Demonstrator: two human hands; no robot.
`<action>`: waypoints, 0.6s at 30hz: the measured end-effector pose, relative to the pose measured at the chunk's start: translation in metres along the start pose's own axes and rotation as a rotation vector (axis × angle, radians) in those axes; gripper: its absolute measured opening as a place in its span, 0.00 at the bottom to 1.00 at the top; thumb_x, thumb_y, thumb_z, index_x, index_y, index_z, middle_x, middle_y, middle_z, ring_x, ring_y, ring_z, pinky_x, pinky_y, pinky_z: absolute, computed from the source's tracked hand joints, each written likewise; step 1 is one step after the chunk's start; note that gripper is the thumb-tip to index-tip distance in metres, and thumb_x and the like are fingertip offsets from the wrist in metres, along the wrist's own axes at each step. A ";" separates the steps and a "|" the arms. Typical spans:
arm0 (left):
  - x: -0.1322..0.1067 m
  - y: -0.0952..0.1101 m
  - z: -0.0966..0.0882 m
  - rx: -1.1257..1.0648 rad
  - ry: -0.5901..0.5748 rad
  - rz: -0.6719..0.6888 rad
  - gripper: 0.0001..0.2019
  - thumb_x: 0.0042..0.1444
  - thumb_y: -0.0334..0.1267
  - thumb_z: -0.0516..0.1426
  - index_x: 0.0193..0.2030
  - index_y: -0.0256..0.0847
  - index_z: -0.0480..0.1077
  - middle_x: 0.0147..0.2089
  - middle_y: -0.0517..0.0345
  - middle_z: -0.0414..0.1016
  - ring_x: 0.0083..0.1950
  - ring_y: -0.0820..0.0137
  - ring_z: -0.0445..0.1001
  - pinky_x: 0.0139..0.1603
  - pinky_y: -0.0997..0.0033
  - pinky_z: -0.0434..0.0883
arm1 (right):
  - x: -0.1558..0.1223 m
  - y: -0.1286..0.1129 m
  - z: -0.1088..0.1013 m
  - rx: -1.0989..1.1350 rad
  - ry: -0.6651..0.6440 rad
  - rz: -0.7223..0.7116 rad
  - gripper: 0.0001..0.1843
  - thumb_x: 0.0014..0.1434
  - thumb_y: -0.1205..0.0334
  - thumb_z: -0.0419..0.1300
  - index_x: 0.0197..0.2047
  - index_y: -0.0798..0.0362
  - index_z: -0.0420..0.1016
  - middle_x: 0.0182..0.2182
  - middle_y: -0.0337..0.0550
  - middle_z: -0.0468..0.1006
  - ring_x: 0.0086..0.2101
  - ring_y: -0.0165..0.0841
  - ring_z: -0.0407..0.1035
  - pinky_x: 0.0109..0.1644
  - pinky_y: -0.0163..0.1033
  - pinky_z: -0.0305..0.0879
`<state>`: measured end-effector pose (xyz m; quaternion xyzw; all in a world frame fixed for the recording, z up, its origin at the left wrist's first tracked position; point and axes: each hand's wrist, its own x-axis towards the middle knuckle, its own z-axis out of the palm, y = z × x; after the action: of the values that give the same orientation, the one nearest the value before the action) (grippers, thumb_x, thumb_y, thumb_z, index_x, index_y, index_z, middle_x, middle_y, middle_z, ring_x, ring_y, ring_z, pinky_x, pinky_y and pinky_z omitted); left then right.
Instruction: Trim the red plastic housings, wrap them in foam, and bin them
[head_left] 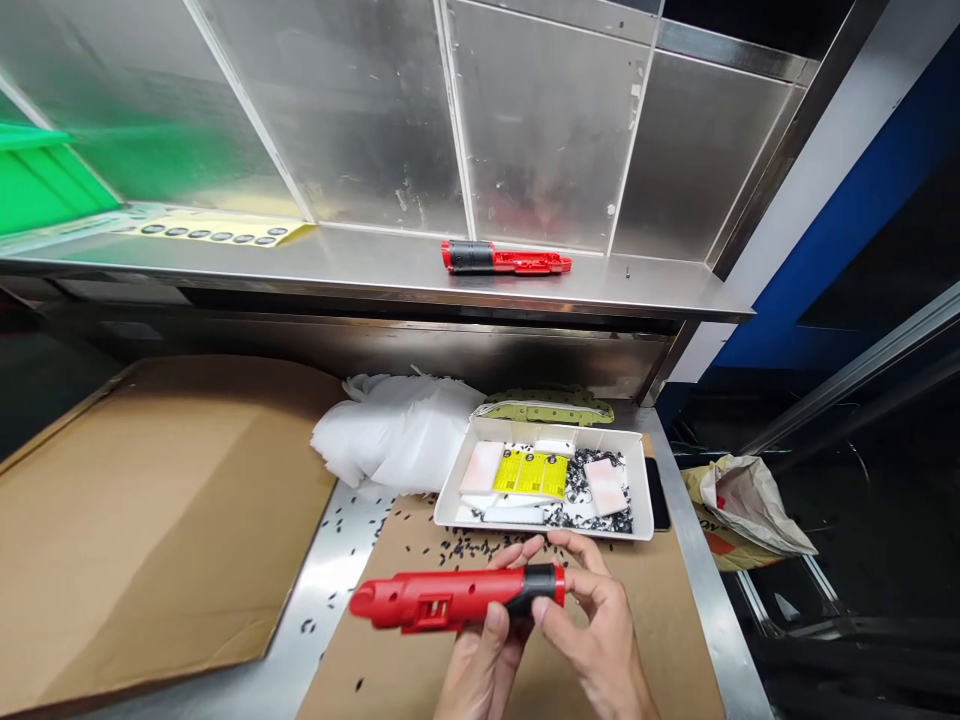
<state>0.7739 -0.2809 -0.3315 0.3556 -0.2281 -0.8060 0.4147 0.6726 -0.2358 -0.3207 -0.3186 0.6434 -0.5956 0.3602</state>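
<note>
I hold a red plastic tool body with a black collar (450,597) level over a brown cardboard sheet (420,650). My left hand (484,660) grips it from below near the black end, thumb on its side. My right hand (592,625) pinches the black collar at the right tip, fingers curled round it. Just beyond lies a white tray (450,490) with yellow labels, white pads and small black parts. A second red and black tool body (502,259) rests on the steel shelf above.
A large cardboard sheet (150,520) covers the left bench. Crumpled white bags (397,425) lie behind the tray. Small black bits (352,530) are scattered on the steel. A green bin (37,180) and a yellow sticker sheet (217,232) sit on the shelf. A paper sack (742,510) hangs right.
</note>
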 end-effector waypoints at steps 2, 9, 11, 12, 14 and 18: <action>0.000 -0.001 0.002 -0.014 -0.003 0.006 0.26 0.44 0.52 0.68 0.51 0.52 0.74 0.53 0.55 0.78 0.62 0.54 0.68 0.67 0.58 0.59 | 0.001 0.004 -0.002 0.039 -0.019 0.003 0.12 0.49 0.54 0.65 0.33 0.52 0.84 0.55 0.53 0.70 0.57 0.47 0.63 0.59 0.47 0.60; 0.005 -0.003 -0.003 0.014 -0.045 -0.034 0.32 0.41 0.54 0.68 0.55 0.52 0.71 0.52 0.52 0.79 0.58 0.53 0.71 0.64 0.55 0.63 | 0.004 0.009 -0.007 0.126 -0.129 0.027 0.14 0.51 0.52 0.66 0.37 0.52 0.84 0.58 0.53 0.68 0.59 0.45 0.62 0.58 0.45 0.62; 0.005 -0.002 -0.001 0.040 -0.046 -0.031 0.32 0.41 0.54 0.68 0.55 0.51 0.71 0.52 0.52 0.79 0.59 0.53 0.71 0.65 0.56 0.62 | 0.004 0.006 -0.008 0.154 -0.143 0.037 0.15 0.51 0.51 0.66 0.37 0.51 0.84 0.59 0.53 0.66 0.59 0.46 0.61 0.59 0.45 0.62; 0.004 -0.002 0.000 0.050 -0.043 -0.028 0.32 0.42 0.54 0.68 0.55 0.50 0.71 0.52 0.52 0.79 0.59 0.53 0.70 0.66 0.57 0.61 | 0.004 0.005 -0.009 0.177 -0.139 0.043 0.16 0.50 0.50 0.66 0.37 0.51 0.84 0.59 0.53 0.66 0.59 0.46 0.62 0.58 0.45 0.62; 0.003 -0.002 0.002 0.060 -0.037 -0.026 0.31 0.42 0.54 0.68 0.54 0.50 0.72 0.51 0.53 0.80 0.60 0.53 0.70 0.67 0.57 0.59 | 0.004 0.002 -0.009 0.224 -0.142 0.058 0.16 0.50 0.49 0.67 0.37 0.51 0.84 0.59 0.53 0.66 0.58 0.47 0.62 0.58 0.45 0.63; 0.003 -0.006 0.003 0.071 -0.003 -0.011 0.29 0.41 0.54 0.68 0.51 0.48 0.74 0.51 0.52 0.80 0.61 0.51 0.68 0.68 0.53 0.56 | 0.004 0.000 -0.007 0.275 -0.156 0.080 0.16 0.51 0.51 0.66 0.39 0.52 0.83 0.57 0.52 0.67 0.58 0.46 0.62 0.59 0.45 0.61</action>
<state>0.7674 -0.2795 -0.3345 0.3702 -0.2552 -0.8001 0.3972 0.6645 -0.2358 -0.3211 -0.2860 0.5380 -0.6367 0.4727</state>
